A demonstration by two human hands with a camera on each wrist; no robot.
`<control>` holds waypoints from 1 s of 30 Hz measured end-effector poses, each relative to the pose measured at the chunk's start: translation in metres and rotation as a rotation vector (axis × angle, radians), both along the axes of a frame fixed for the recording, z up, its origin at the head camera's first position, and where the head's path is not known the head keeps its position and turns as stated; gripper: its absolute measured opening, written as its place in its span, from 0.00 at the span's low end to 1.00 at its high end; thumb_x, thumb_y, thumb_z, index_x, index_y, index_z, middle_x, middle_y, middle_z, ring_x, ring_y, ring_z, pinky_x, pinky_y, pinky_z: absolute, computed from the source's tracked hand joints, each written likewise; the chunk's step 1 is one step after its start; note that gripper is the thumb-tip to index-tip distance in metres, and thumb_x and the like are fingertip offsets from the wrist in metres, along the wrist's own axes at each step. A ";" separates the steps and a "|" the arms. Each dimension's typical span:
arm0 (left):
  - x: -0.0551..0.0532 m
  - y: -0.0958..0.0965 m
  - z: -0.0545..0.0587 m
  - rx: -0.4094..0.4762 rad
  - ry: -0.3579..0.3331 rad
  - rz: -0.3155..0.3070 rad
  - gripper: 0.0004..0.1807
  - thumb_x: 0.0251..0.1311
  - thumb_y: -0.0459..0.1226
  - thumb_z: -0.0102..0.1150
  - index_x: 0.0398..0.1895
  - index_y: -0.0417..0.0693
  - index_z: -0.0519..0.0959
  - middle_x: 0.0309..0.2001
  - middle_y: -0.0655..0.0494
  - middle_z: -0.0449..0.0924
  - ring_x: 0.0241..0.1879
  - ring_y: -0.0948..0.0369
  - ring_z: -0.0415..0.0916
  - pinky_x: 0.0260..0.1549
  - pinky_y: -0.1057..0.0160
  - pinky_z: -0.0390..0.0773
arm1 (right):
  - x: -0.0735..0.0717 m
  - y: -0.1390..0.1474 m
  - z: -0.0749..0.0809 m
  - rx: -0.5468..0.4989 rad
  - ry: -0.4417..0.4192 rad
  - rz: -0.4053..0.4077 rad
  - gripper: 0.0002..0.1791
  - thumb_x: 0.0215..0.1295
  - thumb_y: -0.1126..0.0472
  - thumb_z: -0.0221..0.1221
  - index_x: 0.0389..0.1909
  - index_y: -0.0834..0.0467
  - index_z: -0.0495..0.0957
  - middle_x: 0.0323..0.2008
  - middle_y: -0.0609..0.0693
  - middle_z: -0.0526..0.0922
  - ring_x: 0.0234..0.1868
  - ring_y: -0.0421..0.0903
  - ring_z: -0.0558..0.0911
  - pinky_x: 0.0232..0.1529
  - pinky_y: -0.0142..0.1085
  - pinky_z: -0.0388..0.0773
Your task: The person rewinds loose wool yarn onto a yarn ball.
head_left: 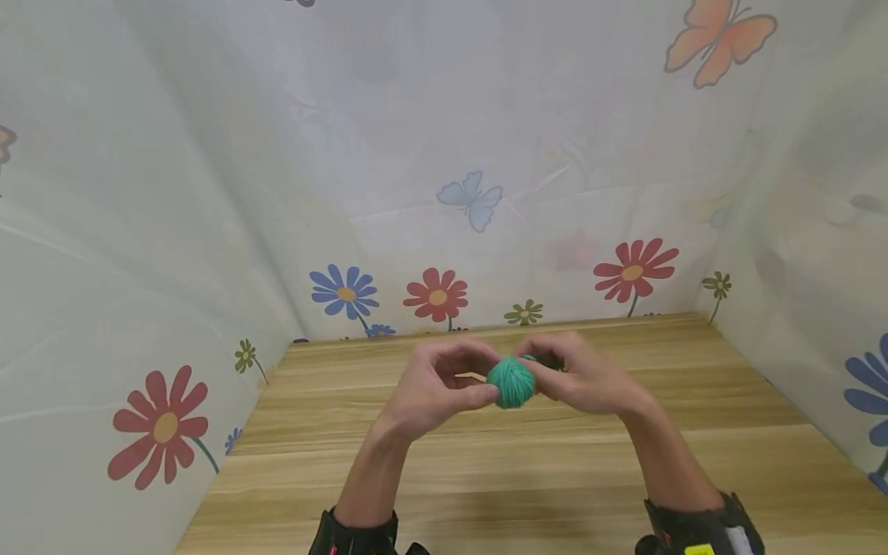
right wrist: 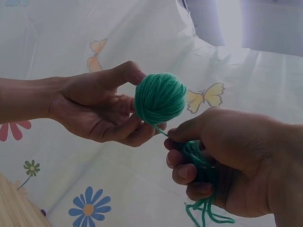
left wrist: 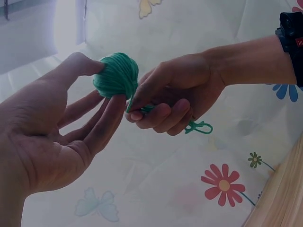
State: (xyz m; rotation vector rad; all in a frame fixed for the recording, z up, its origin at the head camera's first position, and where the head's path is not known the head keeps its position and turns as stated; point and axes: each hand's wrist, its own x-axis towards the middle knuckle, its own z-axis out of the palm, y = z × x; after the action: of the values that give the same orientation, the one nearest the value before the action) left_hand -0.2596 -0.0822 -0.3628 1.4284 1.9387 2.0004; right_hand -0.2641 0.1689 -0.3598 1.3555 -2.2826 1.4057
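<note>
A green ball of yarn (head_left: 511, 383) is held up over the wooden table, pinched between the thumb and fingers of my left hand (head_left: 444, 385). In the right wrist view the wound strands of the yarn ball (right wrist: 161, 98) show clearly. My right hand (head_left: 579, 374) is close beside the ball, pinching the strand that runs from it between thumb and forefinger. Loose green yarn (right wrist: 208, 172) is bunched in the curled fingers of that hand, and a few loops (left wrist: 201, 127) dangle below them.
Beneath both hands lies a wooden table (head_left: 312, 462). White curtains (head_left: 388, 154) printed with flowers and butterflies enclose it at the back and on both sides. Black straps (head_left: 704, 528) sit on both wrists. A bright light (right wrist: 229, 23) shines above.
</note>
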 end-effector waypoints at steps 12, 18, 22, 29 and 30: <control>-0.001 0.005 -0.002 -0.124 -0.001 0.062 0.16 0.57 0.27 0.72 0.50 0.38 0.85 0.45 0.44 0.86 0.43 0.52 0.85 0.43 0.53 0.89 | 0.003 0.001 0.004 -0.195 0.027 0.052 0.13 0.72 0.78 0.53 0.40 0.59 0.80 0.17 0.48 0.67 0.14 0.41 0.65 0.07 0.36 0.61; -0.003 0.007 -0.002 -0.168 0.004 0.141 0.16 0.56 0.30 0.74 0.48 0.39 0.86 0.43 0.47 0.87 0.43 0.55 0.86 0.41 0.56 0.89 | 0.007 0.002 0.009 -0.278 0.068 0.088 0.16 0.69 0.83 0.51 0.41 0.61 0.79 0.19 0.48 0.68 0.14 0.41 0.66 0.07 0.37 0.60; -0.004 0.007 -0.003 -0.166 -0.007 0.207 0.15 0.57 0.33 0.74 0.48 0.41 0.86 0.43 0.50 0.87 0.43 0.54 0.86 0.42 0.57 0.89 | 0.008 0.002 0.010 -0.290 0.088 0.137 0.15 0.66 0.85 0.51 0.40 0.66 0.79 0.19 0.48 0.68 0.15 0.40 0.66 0.07 0.36 0.59; -0.006 0.005 -0.003 -0.092 0.010 0.309 0.17 0.57 0.34 0.74 0.50 0.43 0.85 0.44 0.51 0.87 0.44 0.56 0.85 0.44 0.59 0.88 | 0.006 -0.001 0.009 -0.186 0.137 0.156 0.17 0.62 0.85 0.57 0.41 0.62 0.84 0.20 0.47 0.72 0.14 0.38 0.67 0.06 0.33 0.63; -0.006 0.005 -0.003 -0.081 0.013 0.321 0.17 0.58 0.34 0.74 0.50 0.43 0.85 0.45 0.51 0.86 0.45 0.56 0.85 0.44 0.58 0.88 | 0.006 -0.002 0.009 -0.171 0.145 0.154 0.18 0.62 0.85 0.58 0.42 0.61 0.85 0.19 0.47 0.72 0.14 0.37 0.67 0.07 0.32 0.64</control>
State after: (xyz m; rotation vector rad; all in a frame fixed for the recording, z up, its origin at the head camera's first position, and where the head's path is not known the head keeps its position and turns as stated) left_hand -0.2652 -0.0770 -0.3659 1.1779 2.3540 2.0007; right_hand -0.2580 0.1670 -0.3507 1.5494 -1.9571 1.4567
